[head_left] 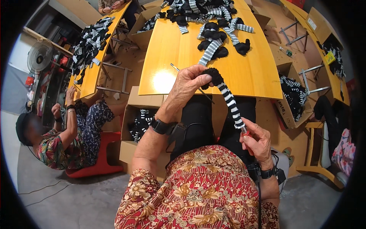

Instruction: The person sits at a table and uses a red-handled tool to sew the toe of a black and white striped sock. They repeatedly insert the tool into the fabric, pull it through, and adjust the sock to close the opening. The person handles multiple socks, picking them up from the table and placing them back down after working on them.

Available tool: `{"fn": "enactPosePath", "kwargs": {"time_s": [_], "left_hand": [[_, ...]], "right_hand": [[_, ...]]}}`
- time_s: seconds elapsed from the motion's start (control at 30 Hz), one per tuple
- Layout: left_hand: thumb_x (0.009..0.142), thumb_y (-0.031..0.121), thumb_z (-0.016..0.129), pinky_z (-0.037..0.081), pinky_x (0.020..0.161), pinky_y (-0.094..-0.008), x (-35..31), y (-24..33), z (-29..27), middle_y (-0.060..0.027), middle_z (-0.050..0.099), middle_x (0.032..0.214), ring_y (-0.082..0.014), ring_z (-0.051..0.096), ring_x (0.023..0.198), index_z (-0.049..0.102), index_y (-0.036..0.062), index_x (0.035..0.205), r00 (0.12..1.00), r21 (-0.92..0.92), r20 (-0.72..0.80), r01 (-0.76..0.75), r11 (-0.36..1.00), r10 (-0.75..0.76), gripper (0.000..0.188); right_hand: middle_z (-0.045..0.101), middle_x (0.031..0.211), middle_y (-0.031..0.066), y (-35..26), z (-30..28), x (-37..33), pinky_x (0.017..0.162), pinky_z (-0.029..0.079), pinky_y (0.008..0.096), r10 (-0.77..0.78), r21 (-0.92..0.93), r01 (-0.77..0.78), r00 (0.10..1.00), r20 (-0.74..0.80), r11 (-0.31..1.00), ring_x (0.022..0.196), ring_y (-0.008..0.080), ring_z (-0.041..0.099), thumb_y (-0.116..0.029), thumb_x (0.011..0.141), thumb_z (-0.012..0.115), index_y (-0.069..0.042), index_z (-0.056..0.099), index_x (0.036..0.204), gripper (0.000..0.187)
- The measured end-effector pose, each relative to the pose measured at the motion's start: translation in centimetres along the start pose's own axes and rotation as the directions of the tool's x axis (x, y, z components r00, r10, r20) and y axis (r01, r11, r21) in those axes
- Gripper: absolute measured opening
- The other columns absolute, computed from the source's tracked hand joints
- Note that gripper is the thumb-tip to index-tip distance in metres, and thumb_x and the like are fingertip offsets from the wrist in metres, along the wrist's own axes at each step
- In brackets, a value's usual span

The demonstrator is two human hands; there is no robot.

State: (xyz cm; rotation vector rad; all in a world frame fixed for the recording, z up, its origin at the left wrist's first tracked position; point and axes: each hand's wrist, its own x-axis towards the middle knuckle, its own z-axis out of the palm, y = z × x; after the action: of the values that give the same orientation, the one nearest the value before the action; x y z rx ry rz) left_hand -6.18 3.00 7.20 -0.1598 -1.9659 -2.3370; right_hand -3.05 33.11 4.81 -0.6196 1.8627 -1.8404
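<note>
The person's left hand (190, 82) was closed, pinching the black fluffy end of a striped sock (228, 100) between thumb and fingers. The right hand (256, 142) was closed too, and it held the lower end of the same sock together with a small tool with a red handle (247, 133); what kind of tool it was, I could not tell. The sock was stretched between both hands, just in front of the near edge of the yellow table (244, 72), above the person's lap.

This piece seemed to be in the middle of its handling, not finished. On the table, at its far side, lay a heap of similar socks (207, 13), and a few more (218, 44) lay nearer to the hands, so much work appeared to be left. Which pieces were done already, I could not say. A thin metal rod (176, 68) lay on the table beside the left hand.

The sock looked soft and knitted, with black and white bands and a black puffy toe. Left of the table stood an open carton (142, 124) with more socks, and right of the table another carton (293, 95).
</note>
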Motion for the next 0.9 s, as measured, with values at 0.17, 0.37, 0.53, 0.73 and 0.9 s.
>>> {"fn": "enactPosePath", "kwargs": {"time_s": [0.17, 0.37, 0.53, 0.73, 0.9], "left_hand": [[0.09, 0.015, 0.068, 0.046, 0.067, -0.0197, -0.2, 0.3, 0.6, 0.0005, 0.065, 0.08, -0.0058, 0.058, 0.074, 0.065, 0.0011, 0.094, 1.0, 0.018, 0.029, 0.008, 1.0, -0.008, 0.014], [0.088, 0.012, 0.069, 0.046, 0.065, -0.0201, -1.2, 0.1, 2.4, 0.0042, 0.058, 0.078, -0.0042, 0.057, 0.073, 0.062, 0.0006, 0.088, 0.999, -0.039, -0.046, 0.007, 0.999, -0.009, 0.014], [0.09, 0.016, 0.068, 0.048, 0.072, -0.0218, -1.1, 0.8, 1.3, -0.0009, 0.065, 0.084, -0.0068, 0.059, 0.077, 0.064, 0.0008, 0.102, 0.999, -0.009, -0.017, 0.049, 0.999, -0.049, 0.019], [0.087, 0.017, 0.072, 0.048, 0.072, -0.0229, 0.0, 0.2, 0.9, -0.0013, 0.066, 0.086, -0.008, 0.058, 0.076, 0.065, 0.001, 0.104, 0.998, -0.09, -0.059, 0.001, 0.996, -0.006, 0.025], [0.087, 0.02, 0.072, 0.049, 0.068, -0.0222, 0.1, 0.1, 1.0, -0.0014, 0.066, 0.086, -0.0079, 0.06, 0.077, 0.066, 0.0012, 0.102, 0.998, -0.126, 0.019, 0.065, 0.99, -0.063, 0.025]], "right_hand": [[0.063, 0.077, 0.0029, 0.3, -0.2, 0.5, 0.055, 0.046, 0.0199, -0.025, 0.067, 0.027, 0.999, -0.029, 0.997, 0.058, 0.0065, 0.055, 0.001, 0.081, 0.061, -0.004, 0.062, 0.125, 0.045], [0.063, 0.08, 0.0023, 0.7, 2.1, 0.4, 0.055, 0.045, 0.02, -0.13, -0.036, 0.126, 0.977, -0.169, 0.991, 0.059, 0.0059, 0.055, 0.002, 0.081, 0.064, -0.004, 0.062, 0.125, 0.044], [0.062, 0.078, 0.0012, 0.3, 0.6, 0.6, 0.055, 0.044, 0.0195, -0.109, -0.066, 0.102, 0.988, -0.112, 0.993, 0.058, 0.0057, 0.054, 0.002, 0.08, 0.064, -0.005, 0.062, 0.125, 0.045], [0.061, 0.074, 0.0023, 0.3, 0.0, 0.7, 0.054, 0.045, 0.0199, -0.071, -0.055, 0.069, 0.997, -0.027, 0.996, 0.057, 0.0061, 0.054, 0.0, 0.081, 0.063, -0.005, 0.062, 0.125, 0.045], [0.062, 0.076, 0.0044, 0.1, 0.0, 0.6, 0.053, 0.045, 0.0199, 0.019, 0.148, -0.022, 1.0, 0.025, 0.989, 0.057, 0.0064, 0.054, 0.0, 0.084, 0.06, -0.003, 0.058, 0.129, 0.045]]}}
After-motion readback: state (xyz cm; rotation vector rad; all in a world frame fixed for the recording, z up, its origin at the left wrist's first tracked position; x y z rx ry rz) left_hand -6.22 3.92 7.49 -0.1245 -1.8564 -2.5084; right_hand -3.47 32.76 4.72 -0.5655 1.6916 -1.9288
